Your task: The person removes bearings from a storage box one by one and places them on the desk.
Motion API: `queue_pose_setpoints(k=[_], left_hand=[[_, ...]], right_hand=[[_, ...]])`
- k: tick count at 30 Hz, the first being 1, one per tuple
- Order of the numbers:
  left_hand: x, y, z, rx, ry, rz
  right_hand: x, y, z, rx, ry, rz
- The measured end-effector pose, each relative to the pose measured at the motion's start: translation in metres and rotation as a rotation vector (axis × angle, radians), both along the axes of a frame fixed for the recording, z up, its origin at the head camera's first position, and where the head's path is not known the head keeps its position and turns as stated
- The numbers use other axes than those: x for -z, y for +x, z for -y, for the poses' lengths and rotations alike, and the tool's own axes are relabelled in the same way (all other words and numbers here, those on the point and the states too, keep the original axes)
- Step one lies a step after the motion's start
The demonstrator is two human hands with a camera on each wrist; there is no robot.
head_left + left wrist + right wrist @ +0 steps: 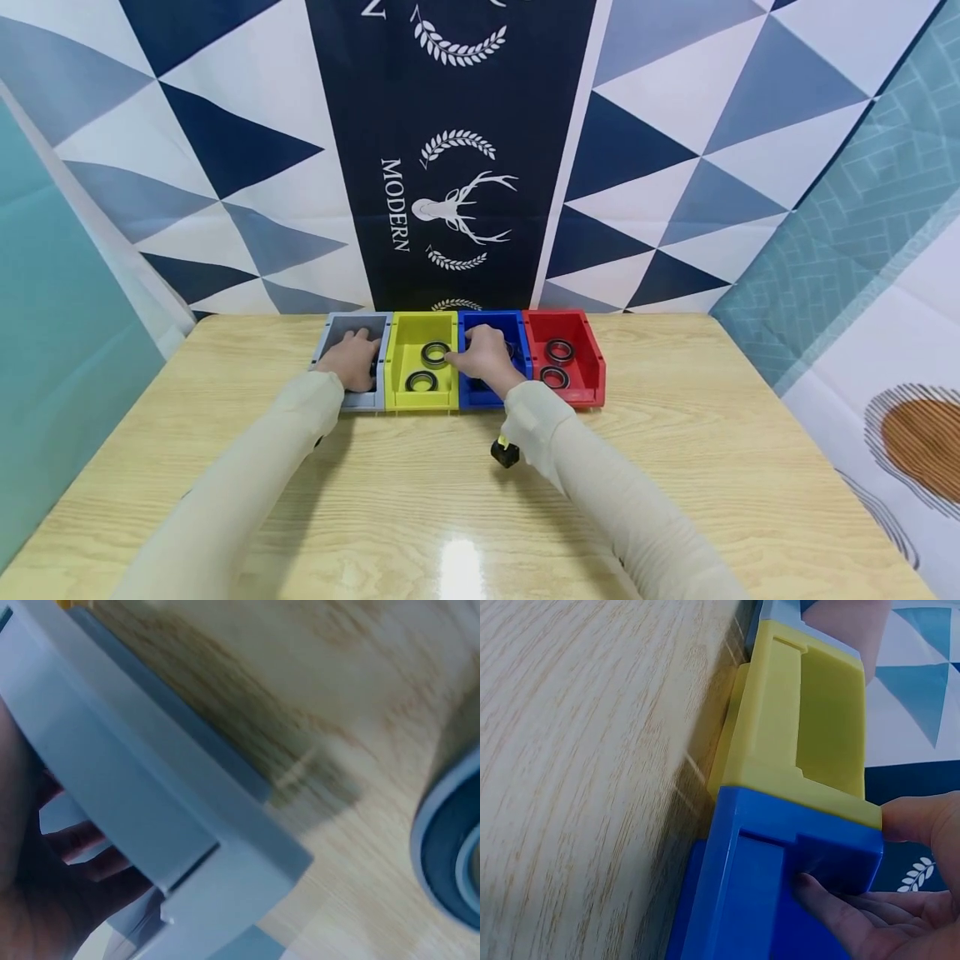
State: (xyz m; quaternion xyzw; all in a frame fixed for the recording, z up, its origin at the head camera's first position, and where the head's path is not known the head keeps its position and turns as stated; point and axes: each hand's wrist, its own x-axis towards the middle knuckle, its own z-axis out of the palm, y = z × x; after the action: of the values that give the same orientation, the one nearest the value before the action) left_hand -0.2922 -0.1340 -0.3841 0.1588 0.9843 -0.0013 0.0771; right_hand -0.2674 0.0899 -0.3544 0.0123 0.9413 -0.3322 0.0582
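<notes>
Four small bins stand side by side at the table's far edge: grey (330, 327), yellow (397, 367), blue (471, 395) and red (588, 367). Two dark rings (435, 353) lie in the yellow bin and two more rings (558, 350) in the red one. My left hand (351, 358) reaches down into the grey bin (142, 802); its fingers (82, 847) curl behind the front wall, hiding what they touch. My right hand (483, 357) is inside the blue bin (780, 885), thumb (922, 817) over the rim beside the yellow bin (810, 727), fingers (870, 915) curled inside.
The bins sit on a light wooden table (465, 500) with patterned cloth hanging behind and to both sides. A small black and yellow device (505, 452) hangs under my right wrist. A blurred round blue-grey thing (450, 855) shows at the left wrist view's right edge.
</notes>
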Motion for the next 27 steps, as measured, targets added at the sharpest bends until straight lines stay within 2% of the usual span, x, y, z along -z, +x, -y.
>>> queue_pose_setpoints(k=[9,20,23,27], left_hand=[[0.001,0.000,0.000,-0.019,-0.001,0.008],[-0.007,-0.001,0.006,0.073,0.052,-0.004],[-0.010,0.000,0.009,0.126,0.019,-0.041],[-0.017,0.003,0.008,0.151,-0.047,-0.073]], right_hand=[[0.002,0.000,0.000,-0.001,-0.013,0.000],[0.001,-0.001,-0.002,-0.027,-0.004,-0.022],[0.001,-0.001,-0.002,-0.026,-0.009,-0.014],[0.001,-0.001,-0.002,-0.024,-0.004,-0.009]])
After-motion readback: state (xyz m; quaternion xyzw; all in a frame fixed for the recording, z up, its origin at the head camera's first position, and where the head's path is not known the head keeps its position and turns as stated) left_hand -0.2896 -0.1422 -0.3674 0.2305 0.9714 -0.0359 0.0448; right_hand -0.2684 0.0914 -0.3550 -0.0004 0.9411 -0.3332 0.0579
